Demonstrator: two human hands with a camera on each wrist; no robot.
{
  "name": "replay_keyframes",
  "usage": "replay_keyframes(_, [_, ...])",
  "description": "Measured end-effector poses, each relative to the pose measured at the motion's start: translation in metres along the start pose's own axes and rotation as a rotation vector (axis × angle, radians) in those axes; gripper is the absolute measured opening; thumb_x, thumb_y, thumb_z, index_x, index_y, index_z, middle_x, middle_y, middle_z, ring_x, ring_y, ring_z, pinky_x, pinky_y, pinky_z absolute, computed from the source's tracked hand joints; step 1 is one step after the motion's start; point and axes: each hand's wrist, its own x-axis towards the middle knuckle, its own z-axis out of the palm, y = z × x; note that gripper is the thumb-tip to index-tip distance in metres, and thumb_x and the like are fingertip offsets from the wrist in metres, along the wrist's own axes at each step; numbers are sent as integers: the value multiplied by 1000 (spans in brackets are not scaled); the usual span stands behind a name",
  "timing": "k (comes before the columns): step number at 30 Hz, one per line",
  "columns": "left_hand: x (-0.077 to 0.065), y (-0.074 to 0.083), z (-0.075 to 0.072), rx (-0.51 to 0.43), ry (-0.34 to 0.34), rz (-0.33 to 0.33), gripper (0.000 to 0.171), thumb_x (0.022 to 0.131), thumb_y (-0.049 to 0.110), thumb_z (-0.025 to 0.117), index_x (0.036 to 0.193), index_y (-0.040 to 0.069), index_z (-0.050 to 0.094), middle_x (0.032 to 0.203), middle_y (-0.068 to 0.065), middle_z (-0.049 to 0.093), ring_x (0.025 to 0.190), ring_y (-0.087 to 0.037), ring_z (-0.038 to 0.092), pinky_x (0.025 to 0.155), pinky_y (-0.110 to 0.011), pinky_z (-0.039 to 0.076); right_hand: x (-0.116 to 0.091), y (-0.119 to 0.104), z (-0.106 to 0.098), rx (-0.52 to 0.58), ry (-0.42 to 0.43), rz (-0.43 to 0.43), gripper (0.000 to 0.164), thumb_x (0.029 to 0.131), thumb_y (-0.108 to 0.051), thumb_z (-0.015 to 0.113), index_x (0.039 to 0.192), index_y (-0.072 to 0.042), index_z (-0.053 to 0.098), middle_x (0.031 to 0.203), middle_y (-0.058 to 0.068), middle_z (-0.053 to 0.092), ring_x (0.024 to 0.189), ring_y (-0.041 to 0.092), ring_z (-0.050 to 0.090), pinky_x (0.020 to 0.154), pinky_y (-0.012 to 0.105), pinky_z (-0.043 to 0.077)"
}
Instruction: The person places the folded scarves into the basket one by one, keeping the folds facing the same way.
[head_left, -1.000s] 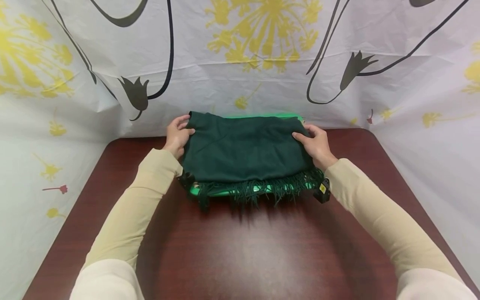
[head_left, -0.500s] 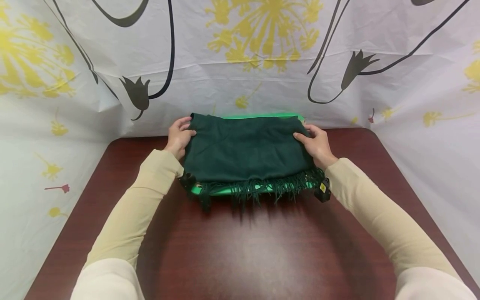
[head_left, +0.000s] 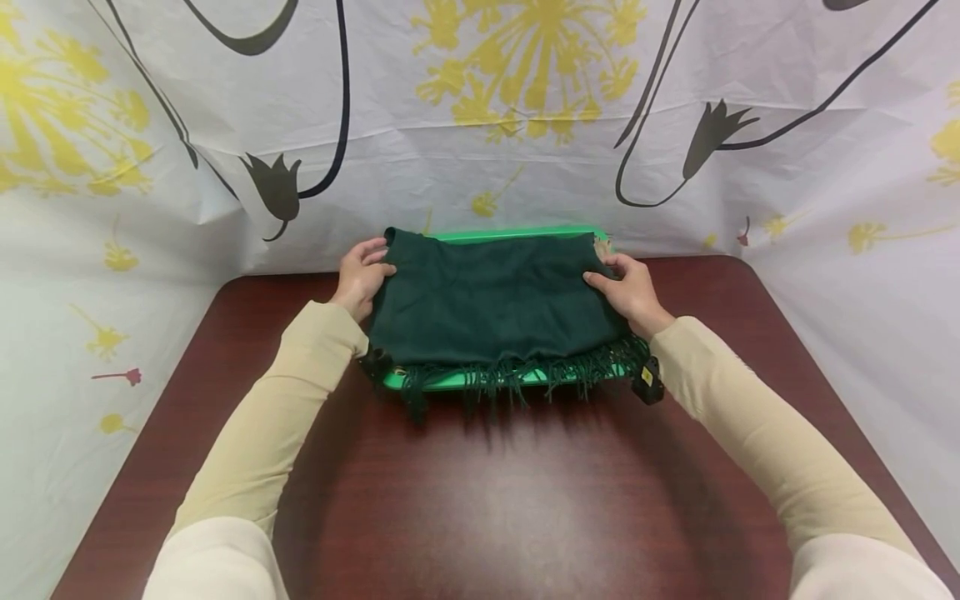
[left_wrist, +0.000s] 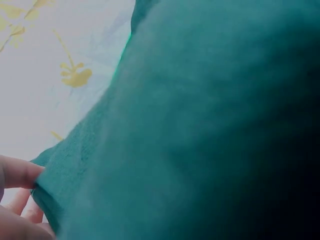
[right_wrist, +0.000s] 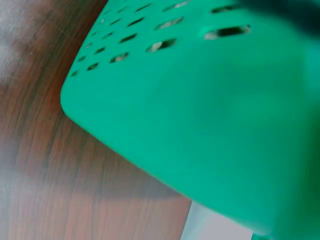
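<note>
A dark green fringed scarf [head_left: 491, 300] lies spread over a bright green plastic basket [head_left: 517, 233], its fringe hanging past the front rim. My left hand [head_left: 358, 279] pinches the scarf's back left corner, the thumb on top. In the left wrist view the fingers [left_wrist: 22, 172] grip the edge of the cloth [left_wrist: 125, 150]. My right hand [head_left: 632, 292] holds the scarf's right edge near the back right corner of the basket. The right wrist view shows the slotted basket wall [right_wrist: 165, 110] but not the hand. Most of the basket's inside is hidden.
The basket stands on a dark red-brown wooden table [head_left: 495, 500] near its back edge. A white curtain [head_left: 480, 167] with yellow and grey flower prints hangs behind and along both sides. Something tan [head_left: 602, 247] shows at the basket's back right corner.
The left hand and its corner of the scarf have shifted slightly right and toward the front. The scarf's right back edge has drawn in a little, so more of the back right corner shows.
</note>
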Motion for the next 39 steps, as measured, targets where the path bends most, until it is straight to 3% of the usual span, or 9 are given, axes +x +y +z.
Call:
replay_keyframes(8, [2, -5, -2, -25, -7, -7, 51, 85, -5, 51, 132, 11, 40, 133, -11, 39, 121, -24, 37, 98, -35, 29, 1, 2, 1, -34, 12, -40, 44, 87, -27, 56, 117, 3, 45, 121, 20, 44, 106, 30, 40, 87, 43, 35])
replay_keyframes(19, [6, -14, -6, 28, -59, -51, 47, 88, 4, 52, 132, 10, 39, 135, -12, 37, 120, -25, 37, 96, -39, 32, 3, 4, -1, -146, -11, -87, 37, 87, -26, 56, 108, 3, 47, 104, 17, 46, 89, 27, 41, 75, 39, 36])
replay_keyframes(28, [3, -16, -8, 27, -88, -55, 49, 89, 10, 53, 135, 12, 36, 139, -9, 30, 124, -23, 31, 98, -36, 31, 2, 7, -2, -175, 20, -162, 37, 86, -23, 58, 110, 4, 50, 117, 23, 48, 105, 35, 46, 86, 47, 38])
replay_keyframes(35, [-8, -14, -4, -14, -135, -61, 51, 91, 12, 49, 138, 14, 30, 143, -7, 21, 128, -21, 24, 101, -35, 26, -8, 7, -7, -172, 0, -188, 37, 87, -23, 56, 112, 4, 50, 117, 23, 49, 104, 36, 48, 83, 47, 41])
replay_keyframes(39, [-17, -10, 1, 21, -130, -3, 52, 91, 13, 48, 139, 11, 28, 143, -9, 21, 129, -21, 22, 102, -34, 25, -14, 2, -11, -149, -4, -213, 34, 88, -20, 56, 110, 5, 51, 118, 23, 49, 103, 37, 49, 81, 48, 42])
